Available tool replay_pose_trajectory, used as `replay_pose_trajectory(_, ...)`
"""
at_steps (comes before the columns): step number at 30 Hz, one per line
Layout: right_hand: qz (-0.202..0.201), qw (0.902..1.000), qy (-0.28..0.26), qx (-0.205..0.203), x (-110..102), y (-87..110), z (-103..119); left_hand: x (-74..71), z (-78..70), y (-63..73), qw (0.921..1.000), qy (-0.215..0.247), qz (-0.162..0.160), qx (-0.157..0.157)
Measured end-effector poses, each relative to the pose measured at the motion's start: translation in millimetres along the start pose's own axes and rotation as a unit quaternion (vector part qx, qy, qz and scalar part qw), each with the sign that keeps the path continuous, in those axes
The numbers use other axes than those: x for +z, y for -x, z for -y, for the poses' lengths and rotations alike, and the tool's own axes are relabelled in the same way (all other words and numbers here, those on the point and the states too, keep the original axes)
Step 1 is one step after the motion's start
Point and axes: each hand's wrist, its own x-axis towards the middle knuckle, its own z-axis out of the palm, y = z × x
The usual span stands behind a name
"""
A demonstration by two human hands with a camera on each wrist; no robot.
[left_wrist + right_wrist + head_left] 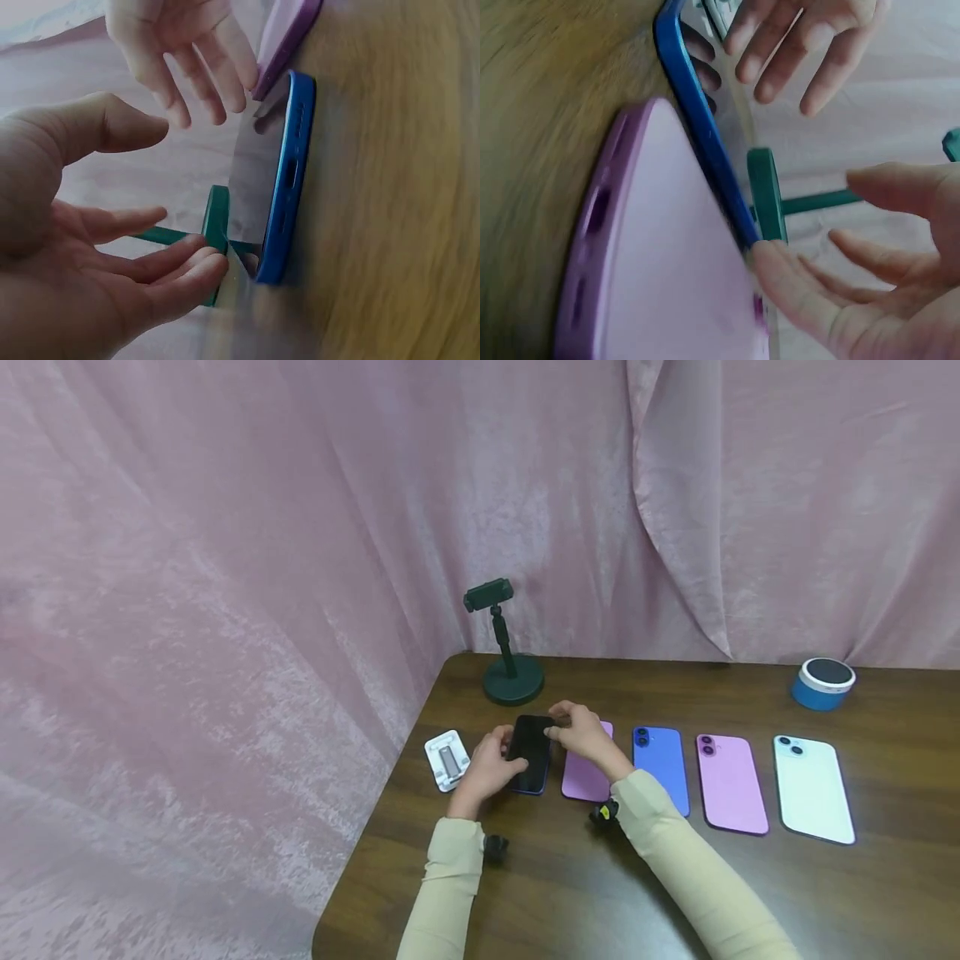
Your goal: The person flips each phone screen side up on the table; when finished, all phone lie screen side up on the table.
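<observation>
A smartphone with a black screen facing up and a blue frame [292,176] lies between my two hands; its dark screen [530,756] shows in the head view. My left hand [489,767] is over its left side, thumb apart from the loosely spread fingers, fingertips close to the phone's edge. At the upper right corner is my right hand [588,737], a fingertip right at the blue edge in the right wrist view. Under that hand lies a pink phone [667,240], back up and partly hidden. Neither hand grips anything.
A white rounded plate with a grey bar [447,761] lies left of the left hand. Behind stands a dark green phone stand [513,681]. To the right are a blue phone [662,768], a pink phone [731,783], a pale mint phone [813,789] and a blue-white round device [823,685].
</observation>
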Motion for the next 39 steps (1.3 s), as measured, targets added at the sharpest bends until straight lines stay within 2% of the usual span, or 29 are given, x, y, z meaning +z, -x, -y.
replay_pose_trajectory(5, -0.021, 0.9988, -0.035, -0.026, -10.4, 1.3, -5.3, 2.0, -5.9, -0.8, 0.9982, 0.043, -0.030, 0.029)
replay_pose_trajectory(9, -0.038, 0.9973, -0.054, -0.033, -16.0, 3.8, -8.0, 7.2, -9.3, -2.3, 0.9948, 0.076, -0.037, 0.057)
replay_pose_trajectory(16, -0.074, 0.9941, -0.073, -0.032, -27.6, 10.4, -14.7, 20.1, -18.3, -4.3, 0.9927, 0.103, -0.010, 0.062)
replay_pose_trajectory(23, -0.113, 0.9927, -0.036, -0.024, -41.4, 16.0, -26.5, 33.0, -31.7, 0.4, 0.9910, 0.117, 0.026, 0.060)
replay_pose_trajectory(29, -0.102, 0.9948, -0.003, 0.002, -51.2, 22.2, -31.7, 49.3, -38.5, 5.9, 0.9925, 0.101, 0.057, 0.038)
replay_pose_trajectory(33, -0.082, 0.9964, 0.022, 0.007, -57.4, 22.9, -33.2, 59.4, -41.7, 4.7, 0.9930, 0.078, 0.076, 0.046)
replay_pose_trajectory(39, -0.038, 0.9982, 0.038, 0.025, -62.3, 21.2, -35.6, 67.4, -45.2, 4.0, 0.9953, 0.020, 0.075, 0.059)
